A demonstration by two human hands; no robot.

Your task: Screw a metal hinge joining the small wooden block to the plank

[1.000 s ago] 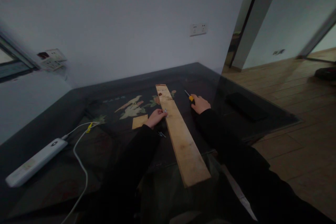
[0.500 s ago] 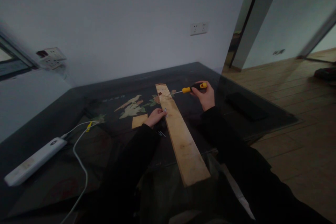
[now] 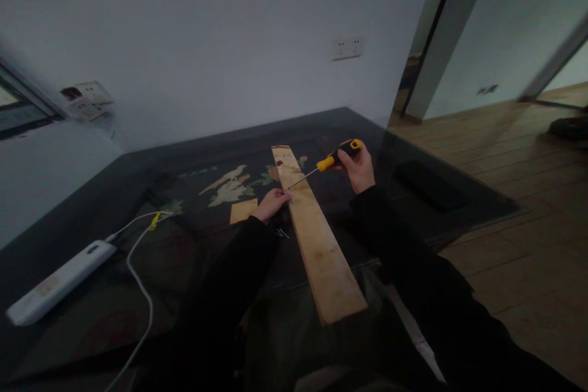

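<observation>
Since the last frame the screwdriver (image 3: pixel 327 162) has tipped down: its shaft now slants from the raised handle to a tip at the plank (image 3: pixel 316 239), right by the left fingertips; before, it lay nearly level above the far end. Right hand (image 3: pixel 357 166) keeps a closed grip around the black-and-yellow handle, lifted off the counter (image 3: pixel 193 257). Left hand (image 3: pixel 272 204) hasn't shifted, resting at the plank's left edge, fingers pinched on something small and shiny, likely a screw (image 3: pixel 289 194); too small to be sure. Plank runs from the counter's near edge, overhanging it, toward the far edge, roughly mid-counter. Small wood offcut (image 3: pixel 243 211) lies just left of the left hand. A few loose screws (image 3: pixel 281 233) sit on the counter beside the plank, near the left wrist. White power strip (image 3: pixel 57 282) with its cable (image 3: pixel 140 285) sits toward the left edge, well apart.
</observation>
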